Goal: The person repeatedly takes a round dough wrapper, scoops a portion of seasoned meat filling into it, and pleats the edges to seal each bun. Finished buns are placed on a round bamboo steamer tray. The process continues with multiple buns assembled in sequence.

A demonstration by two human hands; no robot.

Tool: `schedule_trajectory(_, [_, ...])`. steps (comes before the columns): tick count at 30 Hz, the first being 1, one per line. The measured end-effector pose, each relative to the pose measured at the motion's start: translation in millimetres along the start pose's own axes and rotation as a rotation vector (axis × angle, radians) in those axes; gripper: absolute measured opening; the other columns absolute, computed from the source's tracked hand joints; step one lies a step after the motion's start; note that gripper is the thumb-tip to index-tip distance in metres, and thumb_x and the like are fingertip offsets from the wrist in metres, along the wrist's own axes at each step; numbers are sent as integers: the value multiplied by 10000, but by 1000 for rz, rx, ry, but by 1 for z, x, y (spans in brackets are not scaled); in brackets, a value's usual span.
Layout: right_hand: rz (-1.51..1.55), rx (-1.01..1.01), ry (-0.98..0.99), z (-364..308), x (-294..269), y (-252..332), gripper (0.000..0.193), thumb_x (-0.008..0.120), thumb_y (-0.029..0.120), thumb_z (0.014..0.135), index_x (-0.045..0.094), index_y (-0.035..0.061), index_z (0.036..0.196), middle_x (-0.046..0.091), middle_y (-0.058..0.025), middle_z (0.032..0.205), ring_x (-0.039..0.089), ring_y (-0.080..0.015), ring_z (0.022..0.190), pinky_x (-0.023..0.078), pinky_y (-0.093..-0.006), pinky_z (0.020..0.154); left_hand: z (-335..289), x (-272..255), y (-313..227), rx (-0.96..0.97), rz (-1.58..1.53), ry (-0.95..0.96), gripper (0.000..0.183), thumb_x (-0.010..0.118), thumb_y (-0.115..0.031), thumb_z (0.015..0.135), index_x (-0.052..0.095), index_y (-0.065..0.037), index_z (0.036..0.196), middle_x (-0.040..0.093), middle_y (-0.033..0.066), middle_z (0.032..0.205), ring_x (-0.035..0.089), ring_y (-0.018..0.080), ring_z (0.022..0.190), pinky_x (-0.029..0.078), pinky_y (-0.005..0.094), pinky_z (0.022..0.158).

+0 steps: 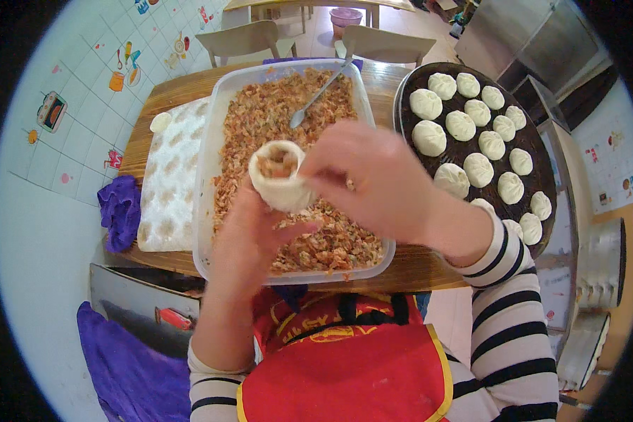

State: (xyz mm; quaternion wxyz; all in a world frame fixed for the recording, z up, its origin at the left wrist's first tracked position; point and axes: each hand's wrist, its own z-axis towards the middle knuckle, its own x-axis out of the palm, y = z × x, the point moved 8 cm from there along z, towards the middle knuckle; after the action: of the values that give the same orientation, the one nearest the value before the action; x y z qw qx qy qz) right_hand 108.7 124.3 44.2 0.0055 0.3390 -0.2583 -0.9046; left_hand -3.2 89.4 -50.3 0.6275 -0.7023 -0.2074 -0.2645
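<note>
A half-closed bun (283,191) of white dough is held up over the tub, its top open and brown filling showing inside. My left hand (250,228) cups it from below and the left side. At its right rim, my right hand (362,176) pinches the dough edge, slightly blurred; its fingertips are partly hidden. Under both hands stands a translucent plastic tub (205,243) full of chopped reddish-brown filling (260,98). A metal spoon (315,97) rests in the filling, its handle leaning on the far rim.
To the right, a round dark tray (464,158) carries several pleated buns (429,137). A flour-dusted white board (172,183) lies left of the tub, with one dough round (160,123) at its far corner. Purple cloths (119,211) and an open drawer (144,302) are at the left.
</note>
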Motion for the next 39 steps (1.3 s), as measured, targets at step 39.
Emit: schedule_trajectory(39, [-45,143,197,-5,13,1,172,630,62,740,573,47,901,560,-115,859,577,-314,820,501,-385,706,5,-7,10,224,280,-188,334,474,-71,909,534,-58,1238,572,62,1141,560,125,983,482,270,819])
